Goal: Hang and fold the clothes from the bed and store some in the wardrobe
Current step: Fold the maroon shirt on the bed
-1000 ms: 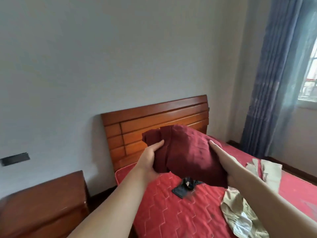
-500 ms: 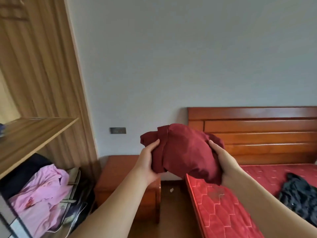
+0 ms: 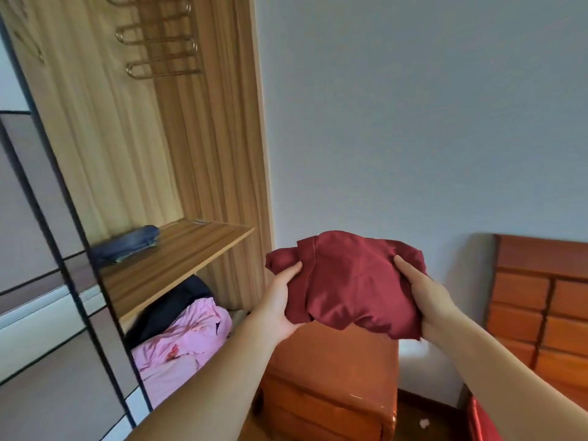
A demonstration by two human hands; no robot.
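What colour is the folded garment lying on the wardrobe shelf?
Dark blue, like denim. The folded garment shows in the head view, on the wooden shelf.

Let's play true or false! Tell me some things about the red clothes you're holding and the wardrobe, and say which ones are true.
1. Both hands hold the folded dark red garment. True: the left hand grips one side, the right hand the other.
2. The wooden wardrobe shelf has nothing on it. False: a folded dark blue denim garment lies there.
3. A crumpled pink garment sits below that shelf. True.
4. The red garment rests on the brown wooden nightstand. False: it is held in the air above it.
5. Clothes hang from the gold metal hangers. False: the hangers show no clothes.
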